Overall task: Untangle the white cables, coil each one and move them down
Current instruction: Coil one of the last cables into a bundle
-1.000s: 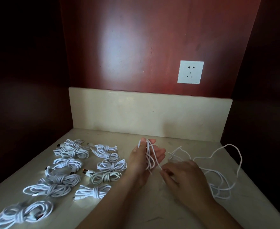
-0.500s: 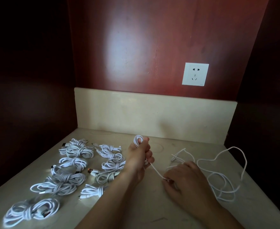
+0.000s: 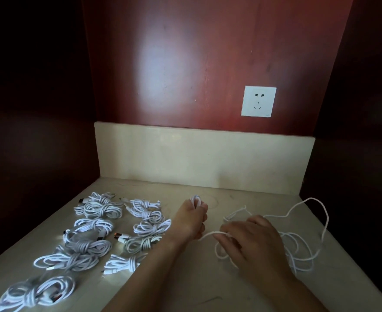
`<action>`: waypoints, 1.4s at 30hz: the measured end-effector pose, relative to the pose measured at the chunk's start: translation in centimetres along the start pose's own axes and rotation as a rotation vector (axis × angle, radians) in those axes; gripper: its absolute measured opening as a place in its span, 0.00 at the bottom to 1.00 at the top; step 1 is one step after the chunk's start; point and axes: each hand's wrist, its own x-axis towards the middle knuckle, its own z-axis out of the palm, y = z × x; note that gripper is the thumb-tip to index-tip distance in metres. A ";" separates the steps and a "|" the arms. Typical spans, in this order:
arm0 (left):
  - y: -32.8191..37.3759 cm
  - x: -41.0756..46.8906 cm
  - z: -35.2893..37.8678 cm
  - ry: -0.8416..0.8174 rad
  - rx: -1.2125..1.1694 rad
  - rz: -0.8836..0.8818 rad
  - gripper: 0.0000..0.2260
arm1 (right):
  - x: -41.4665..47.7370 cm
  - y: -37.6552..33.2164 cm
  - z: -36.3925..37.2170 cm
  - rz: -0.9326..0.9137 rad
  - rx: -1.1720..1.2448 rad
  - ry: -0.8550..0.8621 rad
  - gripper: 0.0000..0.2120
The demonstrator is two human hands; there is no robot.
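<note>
My left hand [image 3: 191,219] grips a small coil of white cable [image 3: 196,201] whose loops stick out above the fist. From the fist a white strand [image 3: 208,234] runs right to my right hand [image 3: 250,242], which pinches it just above the beige counter. Behind and to the right of my right hand lies a loose tangle of white cable [image 3: 302,246], with one big loop arching toward the right edge. Several coiled, knotted white cables [image 3: 99,226] lie in two rows on the left of the counter.
The beige counter [image 3: 196,287] sits in a dark red wooden niche with a beige backsplash [image 3: 203,158]. A white wall socket [image 3: 258,101] is on the back panel at the right. Dark side walls close in on both sides.
My left hand closed from open fingers into a fist around the wound loops. My right hand slid along the strand toward me, drawing a new loop under its fingers.
</note>
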 end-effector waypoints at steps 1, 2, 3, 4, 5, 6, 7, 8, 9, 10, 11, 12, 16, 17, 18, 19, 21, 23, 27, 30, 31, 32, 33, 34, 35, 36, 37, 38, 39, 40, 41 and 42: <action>0.0 -0.1 0.1 -0.031 0.078 -0.005 0.13 | 0.0 0.1 -0.1 0.045 0.004 0.037 0.12; 0.0 -0.2 0.3 -0.076 0.140 -0.016 0.14 | 0.1 0.2 -0.3 0.099 0.006 0.070 0.13; 0.1 -0.5 0.5 -0.137 0.171 -0.032 0.15 | 0.1 0.3 -0.5 0.160 0.003 0.096 0.15; 0.1 -0.8 0.8 -0.206 0.167 -0.054 0.16 | 0.1 0.4 -0.6 0.219 -0.001 0.110 0.17; 0.2 -1.1 1.0 -0.271 0.144 -0.080 0.16 | 0.1 0.6 -0.7 0.266 0.000 0.112 0.17; 0.4 -1.3 1.1 -0.325 0.114 -0.107 0.15 | 0.2 0.7 -0.8 0.301 0.012 0.099 0.17; 0.6 -1.5 1.2 -0.370 0.084 -0.138 0.14 | 0.2 0.9 -0.9 0.328 0.031 0.073 0.16; 0.8 -1.7 1.2 -0.414 0.059 -0.176 0.13 | 0.1 1.0 -0.9 0.349 0.052 0.043 0.15; 0.9 -1.8 1.2 -0.462 0.037 -0.218 0.12 | 0.1 1.2 -0.9 0.367 0.072 0.024 0.14; 1.1 -1.8 1.2 -0.511 0.018 -0.259 0.12 | 0.1 1.2 -0.9 0.382 0.091 0.017 0.13; 1.3 -1.8 1.2 -0.551 0.004 -0.290 0.11 | 0.0 1.3 -0.8 0.395 0.109 0.012 0.13; 1.3 -1.9 1.3 -0.582 -0.006 -0.308 0.11 | 0.0 1.2 -0.8 0.406 0.125 0.001 0.13; 1.0 -2.2 1.4 -0.616 0.040 -0.259 0.23 | -0.2 1.3 -0.7 0.439 0.127 -0.040 0.14; 1.0 -2.4 1.3 -0.604 0.096 -0.210 0.22 | -0.3 1.3 -0.7 0.442 0.120 -0.047 0.13; 0.9 -2.6 1.2 -0.590 0.151 -0.157 0.21 | -0.4 1.3 -0.7 0.440 0.118 -0.057 0.12; 0.9 -2.7 1.1 -0.581 0.190 -0.115 0.19 | -0.4 1.3 -0.7 0.430 0.121 -0.069 0.10; 0.9 -2.8 1.1 -0.556 0.234 -0.058 0.19 | -0.5 1.3 -0.5 0.396 0.114 -0.081 0.07; 1.0 -2.6 1.1 -0.510 0.251 -0.006 0.19 | -0.4 1.4 -0.4 0.374 0.096 -0.073 0.07; 0.6 -2.2 1.4 -0.392 0.222 0.129 0.19 | -0.3 1.5 -0.4 0.361 0.011 -0.020 0.08; 0.1 -2.0 1.8 -0.201 0.192 0.282 0.16 | -0.3 1.7 -0.6 0.385 -0.041 0.006 0.06; 0.0 -1.9 1.9 -0.127 0.170 0.332 0.15 | -0.3 1.7 -0.6 0.383 -0.066 0.005 0.05; 0.0 -1.8 1.9 -0.062 0.147 0.375 0.15 | -0.3 1.7 -0.6 0.377 -0.085 -0.003 0.04; 0.1 -1.8 1.9 -0.016 0.120 0.406 0.15 | -0.2 1.6 -0.6 0.372 -0.095 -0.014 0.04; 0.2 -1.7 1.9 0.014 0.080 0.421 0.15 | -0.2 1.6 -0.6 0.364 -0.099 -0.020 0.05; 0.4 -1.8 2.0 0.029 0.018 0.419 0.16 | -0.1 1.4 -0.6 0.354 -0.097 -0.019 0.05; 0.6 -1.8 2.0 0.037 -0.055 0.400 0.17 | 0.0 1.3 -0.6 0.344 -0.089 -0.020 0.06; 0.9 -1.8 2.0 0.034 -0.129 0.368 0.18 | -0.1 1.1 -0.5 0.336 -0.073 -0.031 0.07; 1.1 -1.9 1.9 0.025 -0.191 0.333 0.18 | -0.1 1.0 -0.4 0.329 -0.052 -0.054 0.08; 1.4 -1.9 1.9 0.011 -0.243 0.304 0.19 | -0.2 0.9 -0.2 0.325 -0.034 -0.088 0.09; 1.6 -1.8 1.8 0.005 -0.290 0.283 0.19 | -0.3 0.9 0.0 0.321 -0.023 -0.128 0.10; 1.7 -1.8 1.6 0.015 -0.330 0.263 0.19 | -0.4 1.0 0.1 0.317 -0.024 -0.167 0.10; 1.8 -1.7 1.4 0.042 -0.350 0.247 0.19 | -0.5 1.1 0.2 0.313 -0.032 -0.198 0.11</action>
